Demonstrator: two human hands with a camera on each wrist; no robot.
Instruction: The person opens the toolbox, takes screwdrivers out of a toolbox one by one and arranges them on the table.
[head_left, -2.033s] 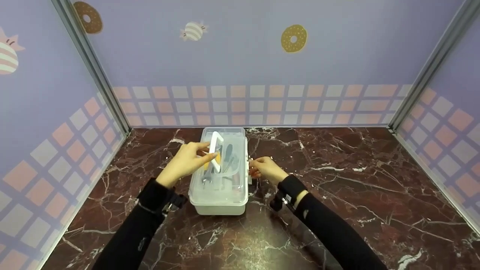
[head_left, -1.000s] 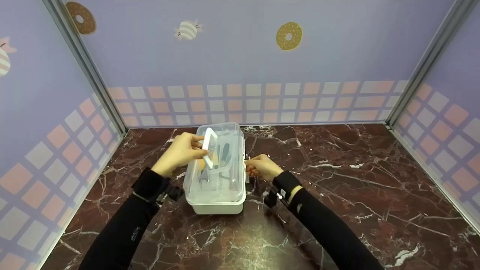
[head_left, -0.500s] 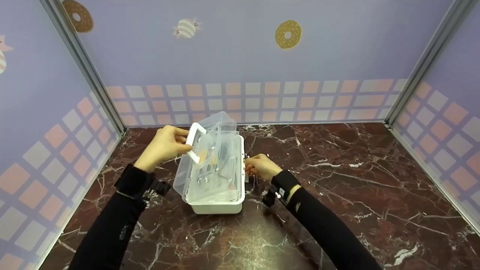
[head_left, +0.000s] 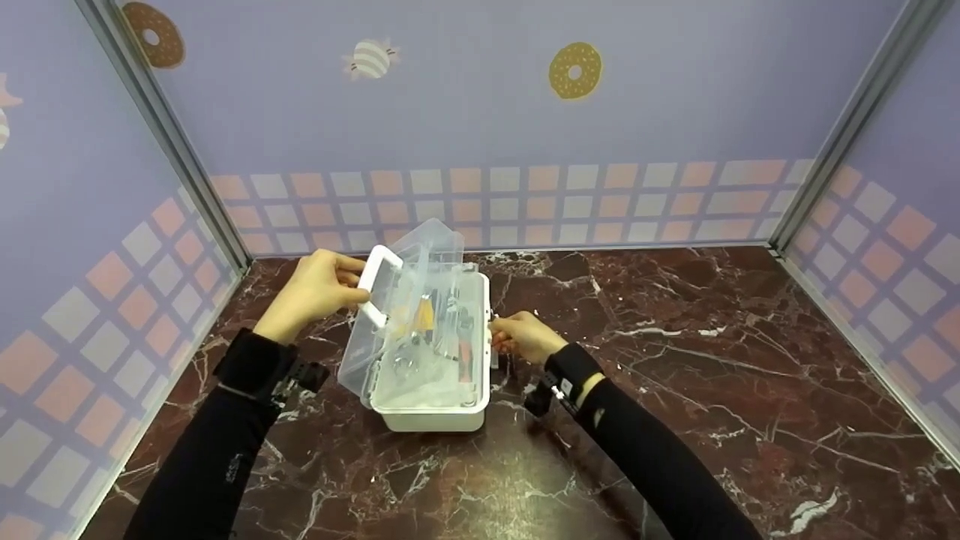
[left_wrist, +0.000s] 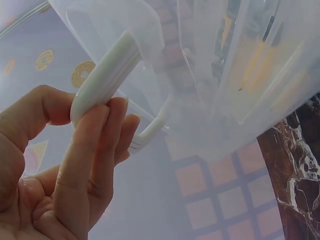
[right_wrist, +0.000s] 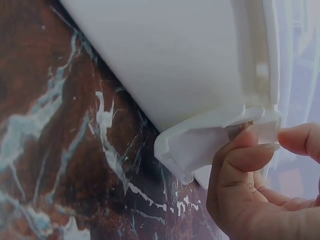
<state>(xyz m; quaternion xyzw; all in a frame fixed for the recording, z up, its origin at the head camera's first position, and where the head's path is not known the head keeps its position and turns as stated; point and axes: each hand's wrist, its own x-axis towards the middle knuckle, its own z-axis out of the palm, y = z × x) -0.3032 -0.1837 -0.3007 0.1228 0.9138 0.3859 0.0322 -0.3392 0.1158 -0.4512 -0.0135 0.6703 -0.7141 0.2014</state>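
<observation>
Lilac wall (head_left: 480, 127) behind the box, printed with doughnuts and a striped sweet above a band of pink and white checks, and grey metal posts (head_left: 161, 131) standing in the corners. Beneath the box, a dark red marbled tabletop (head_left: 697, 397) streaked with white veins, and a patch of glare on it just in front of the box.

And there's the white plastic box (head_left: 433, 421) itself, long side running away from the person, with its clear lid (head_left: 397, 292) up at a slant over the box's left side! On the left of the box, the left hand (head_left: 313, 291) pinches the white handle (head_left: 373, 270) on that lid, thumb to one side and fingers to the other. Over to the right of the box, the right hand (head_left: 529, 337) works in close, fingers curled, thumb and finger pinching the box's rim beside a white latch (right_wrist: 192, 140) that juts from the side wall.

Look inside the box: a yellow-handled tool (head_left: 424, 313) towards the middle, a red-handled tool (head_left: 465, 361) along the right wall, other pieces blurred behind clear plastic. Black sleeves (head_left: 667, 450) reach in from either side of the box's near end, a small dark camera strapped at each wrist.
</observation>
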